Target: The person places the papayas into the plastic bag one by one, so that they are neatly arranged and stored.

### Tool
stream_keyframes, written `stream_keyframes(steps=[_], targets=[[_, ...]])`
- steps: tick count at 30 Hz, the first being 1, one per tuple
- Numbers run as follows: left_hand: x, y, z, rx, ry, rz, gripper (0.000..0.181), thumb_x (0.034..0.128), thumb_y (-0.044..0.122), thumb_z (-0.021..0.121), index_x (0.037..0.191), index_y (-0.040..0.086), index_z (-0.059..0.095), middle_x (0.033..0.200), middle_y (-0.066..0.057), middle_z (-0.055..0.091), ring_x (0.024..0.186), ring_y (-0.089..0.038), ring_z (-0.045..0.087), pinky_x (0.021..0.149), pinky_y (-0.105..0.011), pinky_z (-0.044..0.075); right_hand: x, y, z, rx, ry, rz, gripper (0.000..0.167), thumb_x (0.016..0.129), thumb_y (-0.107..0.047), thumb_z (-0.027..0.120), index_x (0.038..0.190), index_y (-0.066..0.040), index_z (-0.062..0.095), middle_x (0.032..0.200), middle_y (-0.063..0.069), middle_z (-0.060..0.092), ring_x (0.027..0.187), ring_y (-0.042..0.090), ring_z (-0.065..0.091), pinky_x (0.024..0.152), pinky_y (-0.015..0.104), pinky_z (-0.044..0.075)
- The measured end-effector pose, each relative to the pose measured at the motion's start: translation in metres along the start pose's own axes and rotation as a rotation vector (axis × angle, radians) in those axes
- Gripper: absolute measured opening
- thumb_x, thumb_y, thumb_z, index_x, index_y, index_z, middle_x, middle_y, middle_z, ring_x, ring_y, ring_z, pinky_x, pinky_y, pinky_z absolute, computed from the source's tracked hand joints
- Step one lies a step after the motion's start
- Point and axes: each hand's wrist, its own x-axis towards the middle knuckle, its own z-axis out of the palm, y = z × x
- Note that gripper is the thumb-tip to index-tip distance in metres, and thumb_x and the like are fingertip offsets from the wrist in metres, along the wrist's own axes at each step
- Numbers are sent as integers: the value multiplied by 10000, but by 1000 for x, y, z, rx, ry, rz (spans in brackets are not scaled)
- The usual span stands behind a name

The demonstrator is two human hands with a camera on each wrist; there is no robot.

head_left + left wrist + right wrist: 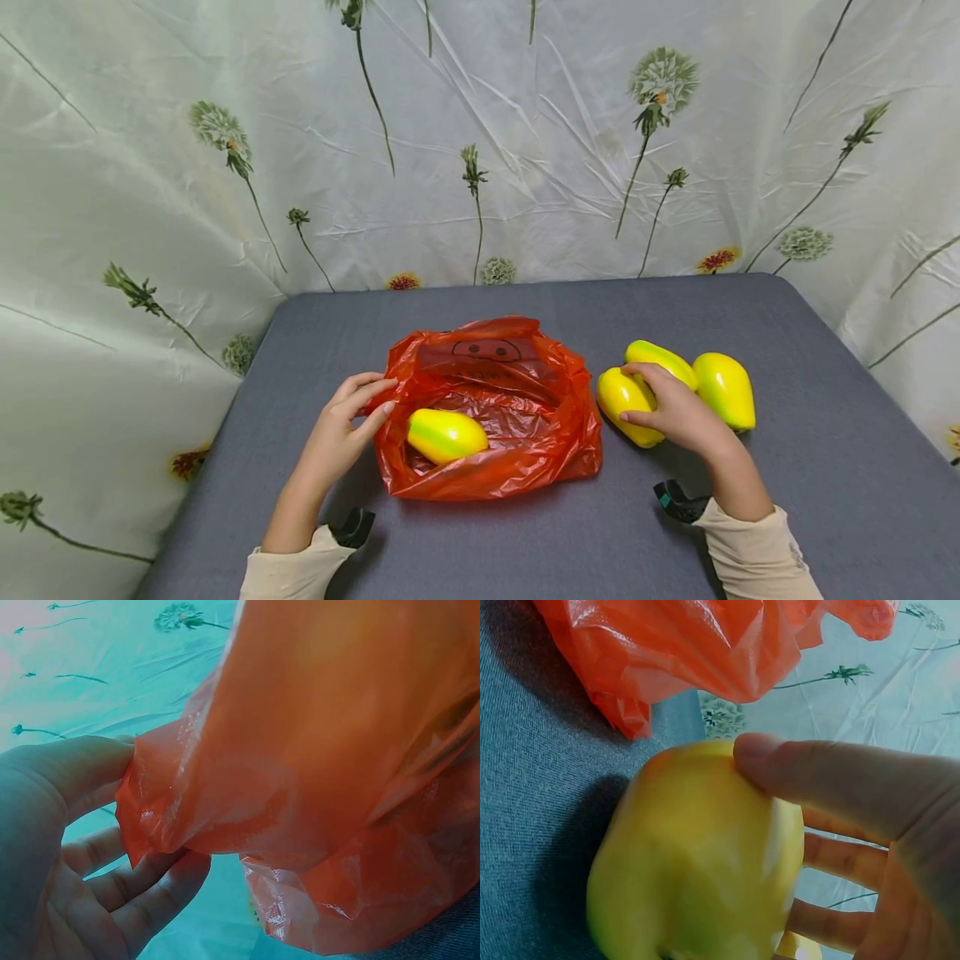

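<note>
A red plastic bag (495,487) lies with its mouth spread wide on the table, and one yellow-green papaya (447,436) rests inside at its left. My left hand (339,429) pinches the bag's left edge between thumb and fingers; the left wrist view shows the thin red plastic (150,802) between them. To the right of the bag, my right hand (678,408) grips another papaya (621,396), thumb on one side and fingers on the other. In the right wrist view this papaya (690,855) appears close to the grey surface, its shadow beside it.
Two more papayas stand by my right hand: one papaya (658,358) just behind it, another papaya (723,390) to its right. The grey table (525,550) ends at a flower-printed curtain (555,167) along the back and sides.
</note>
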Motion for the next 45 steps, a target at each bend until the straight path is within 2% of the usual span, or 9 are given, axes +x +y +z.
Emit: stream_keyframes(steps=[8, 18, 24, 29, 32, 35, 39, 45], targets=[[-1, 0, 0, 3, 0, -10, 339, 816, 135, 667, 1150, 117, 614, 1169, -24, 495, 999, -149, 505, 774, -286, 490, -1, 0, 0, -8, 19, -23, 571, 739, -134, 733, 1207, 67, 475, 1207, 238, 479, 1127, 384, 411, 933, 524, 308], [-1, 0, 1, 6, -4, -18, 331, 823, 144, 660, 1150, 118, 614, 1173, -22, 494, 998, -153, 506, 773, -307, 491, -6, -9, -13, 80, 88, -20, 612, 755, -173, 730, 1258, 16, 437, 1291, 217, 397, 1171, 383, 350, 907, 558, 319], [-1, 0, 1, 5, -5, -19, 330, 822, 134, 660, 1148, 111, 614, 1175, -27, 493, 997, -156, 506, 771, -314, 492, -10, -18, -18, 91, 205, -91, 584, 739, -87, 732, 1246, 2, 455, 1276, 185, 406, 1103, 351, 416, 804, 545, 417], [-1, 0, 1, 6, -5, -13, 332, 820, 132, 662, 1148, 112, 614, 1177, -24, 493, 998, -152, 504, 771, -303, 491, -13, -27, -20, 71, 315, -148, 604, 705, -9, 735, 1242, 18, 460, 1257, 173, 428, 1096, 329, 420, 770, 524, 430], [-1, 0, 1, 6, -4, -11, 332, 820, 131, 663, 1148, 113, 614, 1177, -21, 494, 998, -149, 504, 772, -297, 490, -15, -32, -21, 59, 368, -170, 628, 684, 20, 740, 1248, 14, 463, 1260, 163, 432, 1103, 312, 421, 767, 472, 444], [-1, 0, 1, 3, -3, -10, 332, 818, 128, 664, 1147, 111, 614, 1174, -22, 494, 996, -149, 506, 772, -298, 490, -16, -37, -21, 45, 421, -182, 660, 660, 36, 752, 1256, -9, 471, 1267, 136, 436, 1101, 274, 428, 821, 279, 440], [0, 0, 1, 4, -4, -12, 332, 820, 135, 663, 1147, 113, 615, 1170, -21, 495, 995, -151, 508, 771, -314, 493, -17, -46, -20, 64, 504, -235, 707, 618, 78, 767, 1258, -15, 483, 1269, 120, 443, 1107, 210, 423, 835, 91, 347], [0, 0, 1, 7, -4, -8, 337, 816, 126, 667, 1148, 110, 615, 1165, -26, 497, 999, -155, 508, 770, -321, 494, -16, -66, -13, 132, 584, -376, 764, 553, 126, 784, 1248, 1, 493, 1283, 117, 449, 1142, 143, 409, 860, 130, 364]])
